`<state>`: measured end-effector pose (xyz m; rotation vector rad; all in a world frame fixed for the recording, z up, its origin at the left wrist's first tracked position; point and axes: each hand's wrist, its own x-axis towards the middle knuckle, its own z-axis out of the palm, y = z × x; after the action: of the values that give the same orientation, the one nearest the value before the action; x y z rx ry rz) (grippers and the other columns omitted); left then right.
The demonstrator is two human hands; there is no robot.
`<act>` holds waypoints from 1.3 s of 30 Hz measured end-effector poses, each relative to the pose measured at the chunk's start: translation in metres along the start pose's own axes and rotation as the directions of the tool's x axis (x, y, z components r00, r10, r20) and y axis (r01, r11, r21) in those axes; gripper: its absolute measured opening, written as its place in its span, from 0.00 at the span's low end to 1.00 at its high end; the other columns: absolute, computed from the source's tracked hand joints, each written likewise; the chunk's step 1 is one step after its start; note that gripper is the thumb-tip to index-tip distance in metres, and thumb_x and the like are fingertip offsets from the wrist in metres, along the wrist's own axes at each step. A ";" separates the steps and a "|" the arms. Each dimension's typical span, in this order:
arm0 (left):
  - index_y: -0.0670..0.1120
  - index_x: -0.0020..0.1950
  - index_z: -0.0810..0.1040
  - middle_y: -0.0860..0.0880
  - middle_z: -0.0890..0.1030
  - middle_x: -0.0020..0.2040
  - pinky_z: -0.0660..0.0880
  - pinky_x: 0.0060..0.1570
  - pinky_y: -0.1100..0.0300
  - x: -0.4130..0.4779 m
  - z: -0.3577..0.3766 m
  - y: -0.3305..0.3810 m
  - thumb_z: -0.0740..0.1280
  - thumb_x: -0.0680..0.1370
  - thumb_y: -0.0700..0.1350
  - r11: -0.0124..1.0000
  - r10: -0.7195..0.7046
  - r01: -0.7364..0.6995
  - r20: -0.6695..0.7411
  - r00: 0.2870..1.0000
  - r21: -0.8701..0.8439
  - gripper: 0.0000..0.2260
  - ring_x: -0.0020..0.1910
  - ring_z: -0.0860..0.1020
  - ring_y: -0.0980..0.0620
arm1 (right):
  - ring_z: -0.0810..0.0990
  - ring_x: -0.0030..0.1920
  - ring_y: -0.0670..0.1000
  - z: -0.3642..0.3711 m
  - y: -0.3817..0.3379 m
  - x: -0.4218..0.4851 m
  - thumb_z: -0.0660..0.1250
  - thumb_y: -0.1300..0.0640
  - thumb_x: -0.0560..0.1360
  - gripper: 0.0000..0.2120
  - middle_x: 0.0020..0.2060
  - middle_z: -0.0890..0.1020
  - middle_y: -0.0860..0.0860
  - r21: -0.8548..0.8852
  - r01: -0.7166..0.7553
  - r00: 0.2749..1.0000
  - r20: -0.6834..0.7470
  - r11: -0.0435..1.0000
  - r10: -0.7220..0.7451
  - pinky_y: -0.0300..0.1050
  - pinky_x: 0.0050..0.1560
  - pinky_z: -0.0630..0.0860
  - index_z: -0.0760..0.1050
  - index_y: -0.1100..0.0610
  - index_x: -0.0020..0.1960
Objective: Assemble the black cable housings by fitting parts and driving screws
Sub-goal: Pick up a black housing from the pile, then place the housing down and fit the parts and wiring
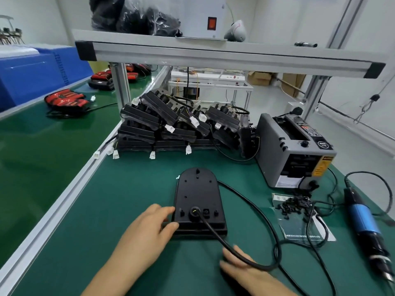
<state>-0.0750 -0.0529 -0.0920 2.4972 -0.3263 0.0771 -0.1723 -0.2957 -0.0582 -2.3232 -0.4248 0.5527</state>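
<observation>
A black housing (197,195) with a rounded far end lies flat on the green mat in front of me. A black cable (252,201) leaves its round port near the front edge and loops right. My left hand (147,229) touches the housing's front left corner, thumb and fingers against its edge. My right hand (241,265) is blurred, low and flat on the mat, with the cable crossing over its fingers; whether it grips the cable is unclear. A blue electric screwdriver (363,223) lies at the right. Small black parts (295,205) sit on a plastic bag.
A pile of black housings with white connectors (171,127) fills the back of the mat. A grey tape dispenser (295,148) stands at the right. An aluminium shelf frame (213,54) hangs overhead. Red and black units (66,101) lie on the conveyor to the left.
</observation>
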 end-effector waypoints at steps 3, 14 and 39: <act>0.61 0.71 0.65 0.68 0.62 0.60 0.65 0.58 0.67 0.003 0.005 0.009 0.67 0.74 0.59 0.993 0.075 -0.076 -0.011 0.997 -0.089 0.26 0.61 0.63 0.67 | 0.78 0.57 0.39 -0.013 -0.011 -0.017 0.65 0.54 0.78 0.12 0.60 0.80 0.50 0.363 -0.025 0.998 0.056 0.931 0.005 0.31 0.61 0.69 0.79 0.53 0.60; 0.62 0.66 0.70 0.70 0.56 0.68 0.50 0.69 0.68 0.005 0.030 0.016 0.68 0.74 0.55 0.989 0.138 -0.139 -0.032 0.990 -0.050 0.20 0.74 0.50 0.64 | 0.74 0.54 0.35 0.001 0.009 0.030 0.63 0.32 0.67 0.17 0.48 0.77 0.27 -0.150 -0.024 0.904 -0.426 0.988 -0.043 0.33 0.56 0.70 0.70 0.28 0.55; 0.60 0.44 0.81 0.64 0.78 0.52 0.65 0.51 0.77 0.002 0.035 0.027 0.61 0.72 0.57 0.913 0.316 -0.360 -0.221 0.922 -0.194 0.09 0.54 0.73 0.64 | 0.75 0.54 0.41 -0.078 0.085 0.008 0.64 0.56 0.78 0.09 0.51 0.79 0.40 -0.173 -0.359 0.683 -0.718 0.917 0.132 0.35 0.56 0.69 0.79 0.48 0.56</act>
<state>-0.0806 -0.0953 -0.1046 2.1586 -0.6505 0.3889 -0.1140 -0.3951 -0.0677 -2.6838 0.1994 -0.3330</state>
